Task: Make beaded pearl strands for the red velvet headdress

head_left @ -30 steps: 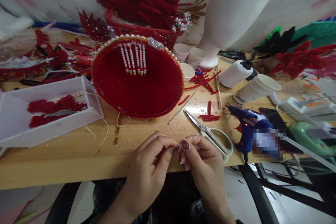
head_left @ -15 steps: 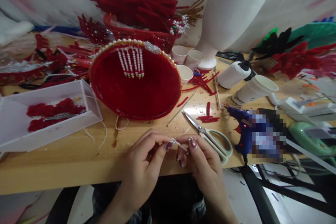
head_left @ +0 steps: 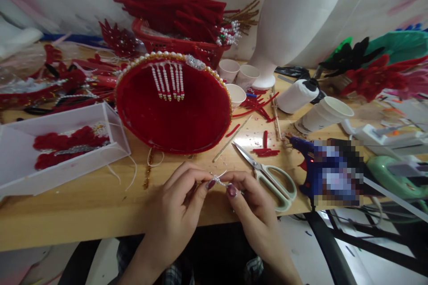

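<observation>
"Since the frame half a second earlier, the right hand [head_left: 256, 211] had shifted slightly toward the left hand [head_left: 182, 205]. State of grip?"

"Both were grasping. Each pinched a small beaded piece [head_left: 219, 181] between thumb and fingers; it spanned the gap between them, above the near part of the counter [head_left: 100, 218]. Its fine detail was too small to read."

"Containers at left?"

"One white box [head_left: 115, 131], holding fuzzy red pieces [head_left: 63, 139], a silver piece [head_left: 75, 149] lying between them, and a gold-and-white ornament [head_left: 99, 130] at the right end."

"At the back?"

"One red basket [head_left: 200, 51], heaped with red stems [head_left: 174, 9] that projected past its rim. White beads [head_left: 229, 34] and gold stems [head_left: 249, 15] were bunched at its right end."

"Cups?"

"Three paper cups [head_left: 236, 94] stood grouped just beside the round red piece [head_left: 174, 124]; a further cup [head_left: 324, 116] was at right, near the glue gun [head_left: 306, 146]. Contents could not be made out."

"Nearest tool?"

"Scissors [head_left: 256, 164], blades slightly parted, just beyond the right hand."
</observation>
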`<state>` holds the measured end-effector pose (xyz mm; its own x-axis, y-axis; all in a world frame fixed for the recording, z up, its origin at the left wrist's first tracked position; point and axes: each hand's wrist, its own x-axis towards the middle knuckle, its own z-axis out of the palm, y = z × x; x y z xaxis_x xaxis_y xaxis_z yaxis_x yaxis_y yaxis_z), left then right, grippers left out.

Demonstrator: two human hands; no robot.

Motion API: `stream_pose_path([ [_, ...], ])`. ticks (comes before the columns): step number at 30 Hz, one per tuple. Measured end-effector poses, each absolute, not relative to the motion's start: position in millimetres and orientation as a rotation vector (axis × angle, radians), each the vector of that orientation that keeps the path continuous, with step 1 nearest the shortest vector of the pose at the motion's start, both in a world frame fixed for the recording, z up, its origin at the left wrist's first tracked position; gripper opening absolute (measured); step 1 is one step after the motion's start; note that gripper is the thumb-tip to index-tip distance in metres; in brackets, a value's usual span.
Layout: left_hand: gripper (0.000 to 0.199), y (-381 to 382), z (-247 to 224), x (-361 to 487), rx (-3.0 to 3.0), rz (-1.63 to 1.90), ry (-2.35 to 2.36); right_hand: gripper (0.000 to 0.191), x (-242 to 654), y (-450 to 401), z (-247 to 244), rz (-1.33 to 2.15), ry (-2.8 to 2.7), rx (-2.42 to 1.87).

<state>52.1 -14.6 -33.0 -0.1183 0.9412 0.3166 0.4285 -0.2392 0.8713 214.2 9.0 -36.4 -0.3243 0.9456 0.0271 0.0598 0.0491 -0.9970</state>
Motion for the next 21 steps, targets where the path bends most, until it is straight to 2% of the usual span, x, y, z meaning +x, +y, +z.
stream_pose_path([
  [12,0.021,-18.1,-37.2,53.1,1.654,1.327,1.498,0.025,213.0,12.9,-36.9,1.156,-1.703,-1.025],
  [21,0.022,-19.1,-34.6,53.7,1.658,1.318,1.439,0.027,213.6,14.9,-35.4,1.000,-1.748,-1.016],
])
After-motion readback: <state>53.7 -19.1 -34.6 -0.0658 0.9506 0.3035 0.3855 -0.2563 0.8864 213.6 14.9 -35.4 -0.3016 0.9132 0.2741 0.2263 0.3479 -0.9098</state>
